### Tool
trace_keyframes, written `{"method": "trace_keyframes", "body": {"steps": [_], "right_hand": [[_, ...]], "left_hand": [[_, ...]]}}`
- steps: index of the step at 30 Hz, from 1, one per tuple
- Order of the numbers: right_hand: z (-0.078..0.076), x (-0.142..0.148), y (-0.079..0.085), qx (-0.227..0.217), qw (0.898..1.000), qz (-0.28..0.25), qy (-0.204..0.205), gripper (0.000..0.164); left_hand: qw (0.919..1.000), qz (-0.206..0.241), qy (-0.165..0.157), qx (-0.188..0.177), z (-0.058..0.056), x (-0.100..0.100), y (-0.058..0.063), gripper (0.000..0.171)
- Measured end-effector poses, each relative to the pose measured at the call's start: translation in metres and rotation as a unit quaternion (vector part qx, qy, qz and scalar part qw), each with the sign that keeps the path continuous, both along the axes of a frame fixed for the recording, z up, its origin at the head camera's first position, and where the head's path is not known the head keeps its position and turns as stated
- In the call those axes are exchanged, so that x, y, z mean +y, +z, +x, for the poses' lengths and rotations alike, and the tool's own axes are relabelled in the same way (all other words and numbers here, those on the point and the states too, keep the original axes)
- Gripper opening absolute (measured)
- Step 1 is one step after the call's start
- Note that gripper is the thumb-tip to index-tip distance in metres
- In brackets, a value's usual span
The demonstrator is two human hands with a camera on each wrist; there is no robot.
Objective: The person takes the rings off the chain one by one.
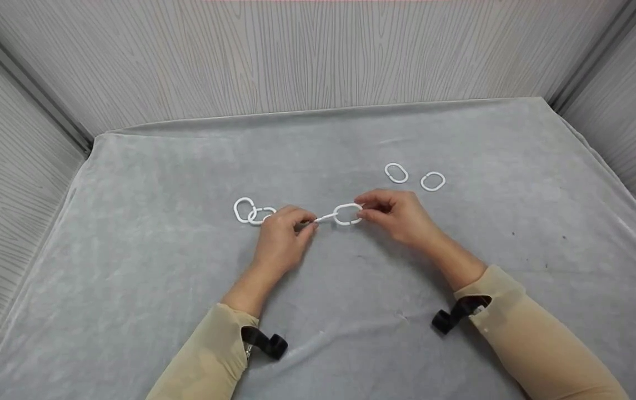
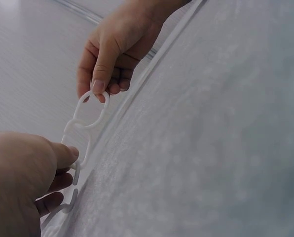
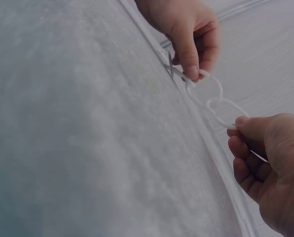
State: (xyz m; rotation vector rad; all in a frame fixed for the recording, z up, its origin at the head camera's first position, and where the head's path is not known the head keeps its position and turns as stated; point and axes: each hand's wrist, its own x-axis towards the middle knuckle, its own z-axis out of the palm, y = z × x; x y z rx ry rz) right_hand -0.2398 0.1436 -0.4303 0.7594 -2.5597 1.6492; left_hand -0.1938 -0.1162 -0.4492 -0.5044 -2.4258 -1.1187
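Observation:
My right hand (image 1: 401,218) pinches the right end of a white oval chain link (image 1: 347,214) between thumb and fingertips. That link is hooked through a second white link (image 1: 326,216), seen edge-on in the head view, which my left hand (image 1: 285,232) pinches at its other end. On the left hand's far side, two more joined links continue the chain: one link (image 1: 258,215) partly behind the fingers and an end link (image 1: 244,210). In the right wrist view the two held links (image 3: 228,112) interlock between the hands. Where the left fingers grip, the chain is hidden.
Two loose white links, a left one (image 1: 396,173) and a right one (image 1: 433,181), lie on the grey cloth (image 1: 318,311) beyond the right hand. Wood-patterned panels (image 1: 318,55) stand behind and at both sides. Each sleeve cuff carries a black strap mount (image 1: 265,341).

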Motion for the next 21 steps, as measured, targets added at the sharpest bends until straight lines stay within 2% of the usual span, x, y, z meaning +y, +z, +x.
{"method": "trace_keyframes", "body": {"steps": [13, 21], "right_hand": [[-0.0003, 0.0006, 0.0012, -0.002, 1.0, 0.022, 0.007, 0.015], [-0.0004, 0.0007, -0.0006, -0.009, 1.0, 0.019, 0.0, 0.007]], "left_hand": [[0.9992, 0.015, 0.017, 0.033, -0.0004, 0.0013, 0.0007, 0.004], [0.9989, 0.018, 0.022, 0.037, -0.001, 0.0016, -0.0006, 0.004]]}}
